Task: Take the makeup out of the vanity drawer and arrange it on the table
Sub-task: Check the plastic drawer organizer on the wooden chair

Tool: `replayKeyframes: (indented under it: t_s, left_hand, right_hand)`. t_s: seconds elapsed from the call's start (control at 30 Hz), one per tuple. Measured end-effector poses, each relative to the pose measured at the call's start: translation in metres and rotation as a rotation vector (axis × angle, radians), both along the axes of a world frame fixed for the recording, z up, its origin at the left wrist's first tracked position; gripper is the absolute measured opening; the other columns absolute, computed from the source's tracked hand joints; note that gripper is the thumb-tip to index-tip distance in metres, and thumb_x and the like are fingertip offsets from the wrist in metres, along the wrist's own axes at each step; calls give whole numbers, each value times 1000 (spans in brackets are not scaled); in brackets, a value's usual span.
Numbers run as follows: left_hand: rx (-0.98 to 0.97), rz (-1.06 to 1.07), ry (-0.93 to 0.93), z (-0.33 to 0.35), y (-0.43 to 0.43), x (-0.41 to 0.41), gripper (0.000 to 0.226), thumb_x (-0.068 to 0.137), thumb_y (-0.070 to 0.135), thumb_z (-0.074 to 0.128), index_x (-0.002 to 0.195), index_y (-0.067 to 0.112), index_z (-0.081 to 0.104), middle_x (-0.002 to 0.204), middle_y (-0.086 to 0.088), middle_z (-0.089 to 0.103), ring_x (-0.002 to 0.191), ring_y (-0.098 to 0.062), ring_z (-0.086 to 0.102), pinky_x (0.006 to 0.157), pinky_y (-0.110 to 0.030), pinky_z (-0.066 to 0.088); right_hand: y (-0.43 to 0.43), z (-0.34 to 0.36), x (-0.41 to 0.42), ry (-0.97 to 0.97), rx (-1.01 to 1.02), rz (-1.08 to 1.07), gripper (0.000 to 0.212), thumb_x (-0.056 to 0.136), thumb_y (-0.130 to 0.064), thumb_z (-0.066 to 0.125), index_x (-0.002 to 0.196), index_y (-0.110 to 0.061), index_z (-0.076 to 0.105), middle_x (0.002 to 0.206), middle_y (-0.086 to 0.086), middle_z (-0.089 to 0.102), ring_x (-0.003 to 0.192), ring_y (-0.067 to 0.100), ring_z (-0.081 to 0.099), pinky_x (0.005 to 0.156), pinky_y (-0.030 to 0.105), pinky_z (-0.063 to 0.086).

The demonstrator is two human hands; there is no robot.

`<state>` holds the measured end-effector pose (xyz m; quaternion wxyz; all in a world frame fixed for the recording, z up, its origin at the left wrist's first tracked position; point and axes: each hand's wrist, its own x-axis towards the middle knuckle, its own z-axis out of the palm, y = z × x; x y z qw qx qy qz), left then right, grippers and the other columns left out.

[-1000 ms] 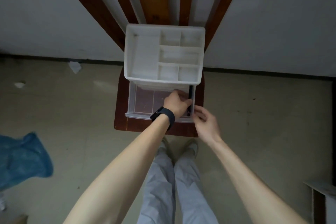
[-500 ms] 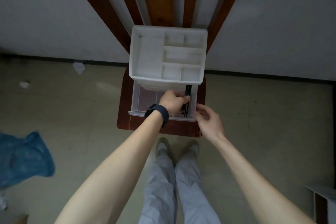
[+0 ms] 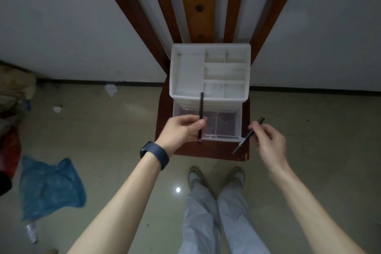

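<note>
Two slim black makeup pencils are out of the drawer (image 3: 220, 139), one in each grip. The left hand (image 3: 181, 132) pinches the upright pencil (image 3: 201, 107) low on its shaft, its top end crossing the front lip of the white organiser (image 3: 210, 46). The right hand (image 3: 270, 140) pinches the slanted pencil (image 3: 245, 139) near its middle, by the right front corner of the wooden chair seat (image 3: 206, 151) that carries the organiser.

The clear drawer stands pulled well out and looks emptied, though the dim light and see-through plastic leave that uncertain.

Both holds are light fingertip pinches on smooth round shafts, so either pencil could slip or swivel as the hands swing away. The bare strip of seat in front is narrow. A round pencil laid there would likely roll over the edge to the floor. The drawer, left hanging out, could also catch a wrist and be dragged out.
</note>
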<state>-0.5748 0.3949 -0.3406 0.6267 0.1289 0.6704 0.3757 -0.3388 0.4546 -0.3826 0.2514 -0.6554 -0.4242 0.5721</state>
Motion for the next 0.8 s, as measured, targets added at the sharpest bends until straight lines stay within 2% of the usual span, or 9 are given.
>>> replayKeyframes:
  t_s: [0.07,0.17,0.23,0.3,0.33,0.43,0.57,0.7,0.8]
  left_hand:
    - [25,205,53,-8,-14,-33,31,90,21,72,119,12,66,94,-4,76,85,-22,74,72,-29,59]
    - [-11,414,189,-30,-38,-80,33,91,25,71,121,13,65,101,-2,73,85,-17,73,74,-26,59]
    - [-128,451,286,-54,-54,-98,46,92,25,71,132,8,57,104,-2,70,88,-18,72,69,-23,59]
    - [-272,372,342,-86,-68,-103,44,93,21,70,130,4,57,106,-8,69,90,-23,71,69,-27,59]
    - [-336,299,352,-104,-75,-101,41,93,17,70,129,1,59,110,-13,69,94,-27,70,74,-32,59]
    - [-460,129,357,-150,-89,-84,33,91,8,69,124,5,64,109,-14,69,96,-31,69,81,-40,60]
    - [-488,165,333,-187,-90,-63,23,88,5,71,107,9,58,104,-14,65,85,-28,65,53,-28,59]
    - [-435,140,392,-209,-90,-53,28,88,11,73,108,11,54,98,-9,64,79,-23,66,63,-36,59]
    - [-413,65,486,-219,-89,-48,32,86,20,75,108,16,52,97,-8,66,85,-26,69,74,-43,61]
  right_hand:
    - [9,-15,8,-43,-37,-37,19,101,-25,59,93,-10,68,77,-2,64,59,-3,59,54,11,44]
    - [18,-46,17,-164,-109,15,22,102,-29,56,98,-9,64,81,5,66,65,10,62,60,25,46]
    - [19,-71,21,-254,-144,74,24,102,-31,56,103,-8,64,87,8,67,74,20,66,70,36,53]
    - [14,-97,22,-320,-200,151,27,102,-34,56,112,-10,64,91,8,69,88,30,68,87,48,55]
    - [9,-110,21,-337,-229,182,29,102,-35,57,114,-9,64,87,7,69,88,30,68,86,46,55]
    - [-8,-143,18,-362,-266,234,24,100,-28,60,106,-5,67,68,0,65,65,19,62,61,32,48]
    - [-23,-178,14,-340,-330,108,20,95,-20,68,107,-7,59,71,3,66,74,29,64,83,54,55]
    - [-33,-196,8,-424,-255,98,30,86,-25,77,99,-22,51,75,-7,67,81,24,69,79,42,57]
    - [-40,-200,4,-491,-193,98,38,83,-29,80,99,-23,46,79,-7,65,85,23,66,74,32,47]
